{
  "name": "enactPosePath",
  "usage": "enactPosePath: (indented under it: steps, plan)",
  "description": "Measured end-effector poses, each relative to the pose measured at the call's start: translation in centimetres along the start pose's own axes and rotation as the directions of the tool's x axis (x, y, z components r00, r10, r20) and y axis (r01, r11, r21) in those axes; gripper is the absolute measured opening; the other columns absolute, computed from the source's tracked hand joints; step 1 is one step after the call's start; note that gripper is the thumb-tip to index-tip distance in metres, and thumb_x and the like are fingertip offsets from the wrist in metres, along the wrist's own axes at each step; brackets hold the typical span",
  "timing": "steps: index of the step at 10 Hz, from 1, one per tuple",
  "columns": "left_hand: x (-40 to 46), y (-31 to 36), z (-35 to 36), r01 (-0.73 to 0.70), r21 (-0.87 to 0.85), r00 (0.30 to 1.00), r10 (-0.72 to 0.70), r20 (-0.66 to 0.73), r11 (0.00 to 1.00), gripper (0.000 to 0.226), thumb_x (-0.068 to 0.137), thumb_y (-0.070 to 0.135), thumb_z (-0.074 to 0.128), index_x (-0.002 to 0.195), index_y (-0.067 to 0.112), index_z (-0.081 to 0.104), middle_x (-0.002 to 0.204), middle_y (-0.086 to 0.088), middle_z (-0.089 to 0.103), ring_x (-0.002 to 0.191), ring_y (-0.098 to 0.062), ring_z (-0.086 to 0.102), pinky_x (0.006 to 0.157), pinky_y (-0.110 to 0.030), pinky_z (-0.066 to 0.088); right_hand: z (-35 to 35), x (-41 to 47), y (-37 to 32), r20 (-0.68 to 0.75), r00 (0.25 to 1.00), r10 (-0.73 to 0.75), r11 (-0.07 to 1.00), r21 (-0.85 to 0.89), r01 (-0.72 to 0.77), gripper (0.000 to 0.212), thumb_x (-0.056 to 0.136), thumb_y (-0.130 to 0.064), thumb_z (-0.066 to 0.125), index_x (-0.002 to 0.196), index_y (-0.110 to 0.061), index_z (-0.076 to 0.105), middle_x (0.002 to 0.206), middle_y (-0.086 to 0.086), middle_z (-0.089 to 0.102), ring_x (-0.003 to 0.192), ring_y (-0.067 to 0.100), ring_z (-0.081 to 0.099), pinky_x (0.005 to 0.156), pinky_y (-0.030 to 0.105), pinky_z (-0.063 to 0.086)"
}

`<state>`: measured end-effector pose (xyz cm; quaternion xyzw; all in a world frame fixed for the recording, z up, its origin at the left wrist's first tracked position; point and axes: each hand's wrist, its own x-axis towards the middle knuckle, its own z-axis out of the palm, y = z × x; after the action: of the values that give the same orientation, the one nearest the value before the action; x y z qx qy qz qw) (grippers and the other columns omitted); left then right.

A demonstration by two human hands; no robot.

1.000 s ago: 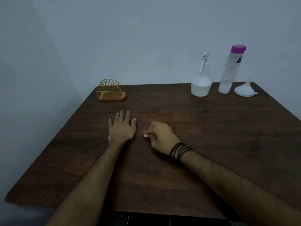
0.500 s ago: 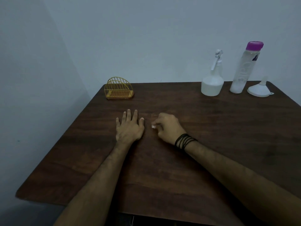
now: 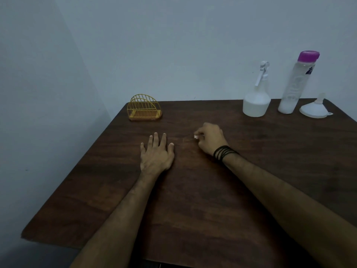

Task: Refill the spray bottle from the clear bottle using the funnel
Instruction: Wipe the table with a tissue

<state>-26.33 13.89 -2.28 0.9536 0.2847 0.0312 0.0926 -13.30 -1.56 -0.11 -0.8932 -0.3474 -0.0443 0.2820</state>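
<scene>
Spray bottle: the white spray bottle (image 3: 256,100) is standing upright near the far edge of the table (image 3: 212,190), toward its far right corner, its trigger head still fitted.
Clear bottle: the clear bottle (image 3: 295,84) is standing upright just right of the spray bottle, apart from it, with a purple cap (image 3: 308,56) closing it.
Funnel: the white funnel (image 3: 315,108) is sitting wide mouth down, spout pointing up, just right of the clear bottle at the far right corner.
Left hand: the left hand (image 3: 156,154) is lying palm down on the table near its middle, fingers straight and slightly spread, holding nothing.
Right hand: the right hand (image 3: 210,139) is resting just right of the left one, apart from it, fingers curling inward and pinching a small white object (image 3: 195,137) at the fingertips; dark bands (image 3: 224,153) are circling the wrist.
Table: dark brown wood grain is showing; a yellow wire rack (image 3: 144,110) is sitting near the far left corner, well apart from the bottles.
Room: plain pale walls are meeting in a corner behind the table.
Hard to make out: the white object is too small to identify; the dark label mark on the clear bottle is blurring; both forearms are running out of the bottom edge.
</scene>
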Motion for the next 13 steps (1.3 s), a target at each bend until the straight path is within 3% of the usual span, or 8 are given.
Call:
enactPosePath:
  steps: [1, 2, 3, 4, 7, 9, 12, 13]
  plan:
    - [0.0, -0.1, 0.0, -0.001, 0.001, 1.000, 0.001, 0.004, 1.000, 0.063, 0.104, 0.051, 0.015, 0.161, 0.025, 0.008, 0.169, -0.005, 0.002, 0.155, -0.022, -0.002, 0.123, -0.052, -0.001, 1.7, -1.5, -2.5, 0.044, 0.989, -0.141, 0.990, 0.012, 0.141, 0.028, 0.087, -0.007, 0.060, 0.106, -0.020, 0.075, 0.109, 0.002, 0.062, 0.105, 0.022, 0.060, 0.084, 0.023, 0.041]
    - [0.0, -0.1, -0.1, -0.008, 0.009, 1.000, 0.008, 0.005, 1.000, 0.062, 0.105, 0.050, 0.015, 0.161, 0.024, 0.008, 0.169, -0.006, 0.002, 0.155, -0.022, -0.002, 0.123, -0.052, -0.001, 1.4, -0.8, -2.0, 0.058, 0.989, -0.138, 0.990, 0.027, 0.137, 0.029, 0.086, -0.005, 0.060, 0.106, -0.019, 0.076, 0.109, 0.002, 0.063, 0.105, 0.021, 0.059, 0.084, 0.023, 0.040]
    - [-0.1, 0.0, -0.1, -0.008, 0.004, 1.000, 0.008, -0.002, 1.000, 0.062, 0.105, 0.050, 0.015, 0.161, 0.024, 0.008, 0.169, -0.006, 0.002, 0.155, -0.022, -0.002, 0.123, -0.052, -0.001, 0.5, 1.9, 0.0, 0.012, 1.000, 0.001, 1.000, -0.009, -0.001, 0.025, 0.086, -0.007, 0.064, 0.105, -0.018, 0.076, 0.114, 0.005, 0.063, 0.108, 0.024, 0.059, 0.091, 0.030, 0.044]
    - [-0.1, 0.1, -0.1, -0.002, -0.001, 1.000, 0.002, 0.001, 1.000, 0.062, 0.105, 0.050, 0.015, 0.161, 0.025, 0.008, 0.169, -0.006, 0.002, 0.155, -0.022, -0.002, 0.124, -0.052, -0.001, 1.1, 3.0, -0.7, 0.005, 1.000, 0.018, 1.000, -0.021, -0.018, 0.026, 0.086, -0.007, 0.065, 0.107, -0.017, 0.075, 0.118, 0.005, 0.061, 0.111, 0.026, 0.058, 0.095, 0.032, 0.044]
    - [0.1, -0.3, 0.2, -0.028, 0.011, 1.000, 0.029, -0.013, 1.000, 0.058, 0.106, 0.040, 0.016, 0.161, 0.024, 0.008, 0.169, -0.006, 0.003, 0.155, -0.022, 0.000, 0.124, -0.052, 0.002, 3.2, 0.1, -4.2, 0.090, 0.972, -0.217, 0.976, 0.051, 0.214, 0.027, 0.088, -0.007, 0.058, 0.104, -0.019, 0.076, 0.106, 0.002, 0.061, 0.102, 0.020, 0.058, 0.080, 0.026, 0.041]
    - [0.2, -0.2, 0.1, -0.016, -0.001, 1.000, 0.016, -0.012, 1.000, 0.058, 0.106, 0.042, 0.015, 0.161, 0.024, 0.008, 0.169, -0.007, 0.003, 0.155, -0.023, 0.000, 0.124, -0.053, 0.001, 2.0, 4.3, -1.3, 0.002, 1.000, -0.009, 1.000, -0.008, 0.009, 0.027, 0.085, -0.006, 0.063, 0.106, -0.019, 0.076, 0.117, 0.005, 0.062, 0.112, 0.026, 0.058, 0.094, 0.030, 0.044]
    - [0.0, -0.3, 0.1, -0.026, 0.010, 1.000, 0.026, -0.008, 1.000, 0.058, 0.106, 0.042, 0.016, 0.161, 0.024, 0.008, 0.169, -0.007, 0.004, 0.155, -0.022, 0.001, 0.124, -0.053, 0.002, 0.9, -3.3, -3.0, 0.104, 0.963, -0.250, 0.968, 0.061, 0.245, 0.028, 0.085, -0.004, 0.059, 0.099, -0.020, 0.077, 0.100, 0.002, 0.063, 0.096, 0.022, 0.063, 0.084, 0.033, 0.051]
    - [0.1, -0.2, -0.1, -0.016, 0.003, 1.000, 0.016, 0.014, 1.000, 0.059, 0.106, 0.044, 0.015, 0.161, 0.024, 0.007, 0.169, -0.007, 0.001, 0.155, -0.022, -0.001, 0.123, -0.052, -0.001, -0.9, -4.7, 0.2, 0.082, 0.971, -0.227, 0.974, 0.031, 0.225, 0.028, 0.083, -0.003, 0.061, 0.097, -0.021, 0.078, 0.095, 0.001, 0.064, 0.092, 0.022, 0.064, 0.084, 0.034, 0.053]
